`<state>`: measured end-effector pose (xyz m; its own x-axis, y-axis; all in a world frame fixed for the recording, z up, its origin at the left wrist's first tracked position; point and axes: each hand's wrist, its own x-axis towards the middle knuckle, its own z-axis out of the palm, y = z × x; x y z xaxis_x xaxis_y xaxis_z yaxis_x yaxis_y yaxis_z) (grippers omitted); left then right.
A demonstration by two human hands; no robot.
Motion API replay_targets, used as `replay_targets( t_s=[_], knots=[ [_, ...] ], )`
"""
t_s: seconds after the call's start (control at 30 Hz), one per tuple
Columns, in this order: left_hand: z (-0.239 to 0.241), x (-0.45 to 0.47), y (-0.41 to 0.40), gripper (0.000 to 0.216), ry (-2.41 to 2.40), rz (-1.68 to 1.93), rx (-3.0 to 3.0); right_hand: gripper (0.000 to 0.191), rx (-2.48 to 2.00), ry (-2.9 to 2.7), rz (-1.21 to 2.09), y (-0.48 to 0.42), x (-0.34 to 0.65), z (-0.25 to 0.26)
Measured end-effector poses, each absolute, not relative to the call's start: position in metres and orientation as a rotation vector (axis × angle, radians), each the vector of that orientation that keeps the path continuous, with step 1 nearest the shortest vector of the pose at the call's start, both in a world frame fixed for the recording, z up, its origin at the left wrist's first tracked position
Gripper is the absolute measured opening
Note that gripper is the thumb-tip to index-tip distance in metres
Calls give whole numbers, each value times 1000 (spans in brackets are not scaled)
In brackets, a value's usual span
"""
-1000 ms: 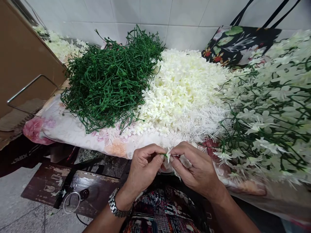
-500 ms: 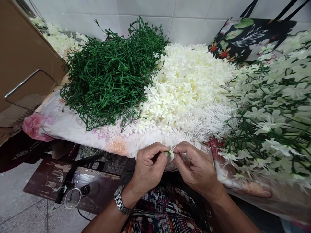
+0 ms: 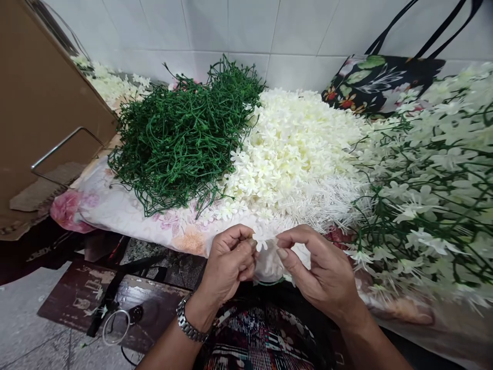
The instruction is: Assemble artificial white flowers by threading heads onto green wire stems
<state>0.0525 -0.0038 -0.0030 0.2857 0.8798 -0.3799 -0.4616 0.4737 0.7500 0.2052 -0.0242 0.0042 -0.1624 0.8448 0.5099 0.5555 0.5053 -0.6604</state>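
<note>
My left hand, with a metal watch on its wrist, is closed in a pinch on a small white artificial flower. The bloom faces up from the fingertips, and any stem below is hidden by the fingers. Just right of the flower, my right hand has its thumb and index finger apart with nothing visible between them. Beyond both hands lie a tangled pile of green plastic stems, a heap of loose white blossoms and a patch of thin white stamens.
White flowers on green stems are massed at the right. A black floral bag leans on the tiled wall. Cardboard stands at the left. Below the patterned cloth is a brown bench with a clear round-rimmed cup.
My right hand has drawn away rightward from the flower and its fingers have parted. The left hand keeps the flower, now turned with its petals facing me. The view has tilted up slightly.
</note>
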Motion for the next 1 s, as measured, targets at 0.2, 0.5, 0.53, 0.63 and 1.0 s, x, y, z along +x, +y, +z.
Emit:
replay_targets(
  t_s=[0.2, 0.5, 0.53, 0.63, 1.0],
  knots=[
    [2, 47, -5, 25, 797, 887, 438, 19, -1023, -1864, 346, -25, 207, 18],
    [-2, 50, -10, 21, 750, 930, 482, 15, -1013, -2043, 377, -25, 205, 32],
    [-1, 50, -10, 22, 757, 929, 491, 13, -1018, -2051, 375, -25, 204, 31],
    [0, 51, -10, 23, 770, 928, 523, 11, -1020, -2057, 375, -24, 203, 27],
    [-5, 50, -14, 31, 862, 949, 734, 13, -1071, -2003, 568, -21, 205, 28]
  ],
)
